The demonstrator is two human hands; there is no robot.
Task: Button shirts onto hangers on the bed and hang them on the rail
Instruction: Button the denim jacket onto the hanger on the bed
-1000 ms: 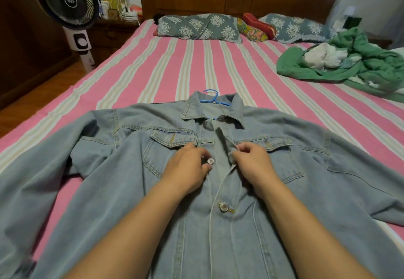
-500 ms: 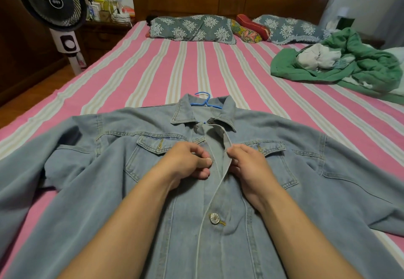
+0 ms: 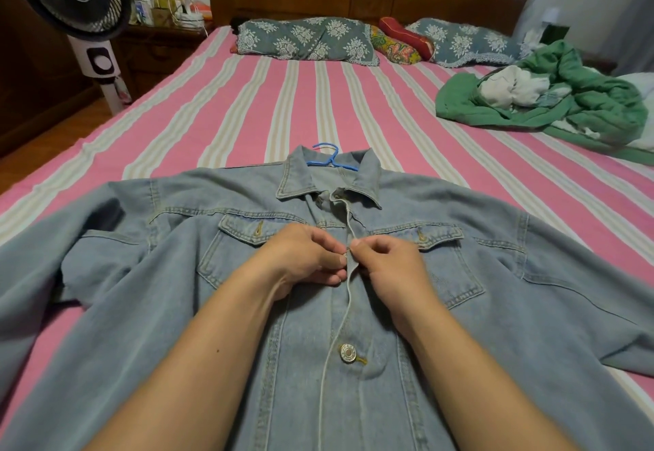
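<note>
**A:** Where does the work sit right now?

**B:** The denim shirt [image 3: 354, 291] lies flat, front up, on the striped bed [image 3: 247, 107], with the blue hanger [image 3: 331, 160] inside it and its hook poking out past the collar. 1 metal button [image 3: 348, 352] lower down is already through its hole. Both hands meet at the chest-level button [image 3: 345, 256], between the 2 breast pockets.

**A:** And the fingers?

**B:** The left hand [image 3: 304, 259] has its fingers curled, pinching the button side of the placket. The right hand [image 3: 385, 266] pinches the buttonhole edge between thumb and forefinger, right against the button.

**A:** How should this go well?

**B:** I'd say tilt the button edge-on, pull the hole's slit taut over it, then push it through with the left thumb while the right draws the fabric across. Denim is stiff, so a flat button probably jams.

**A:** Anything else?

**B:** Keep the plackets aligned, or the collar button above likely sits crooked.
</note>
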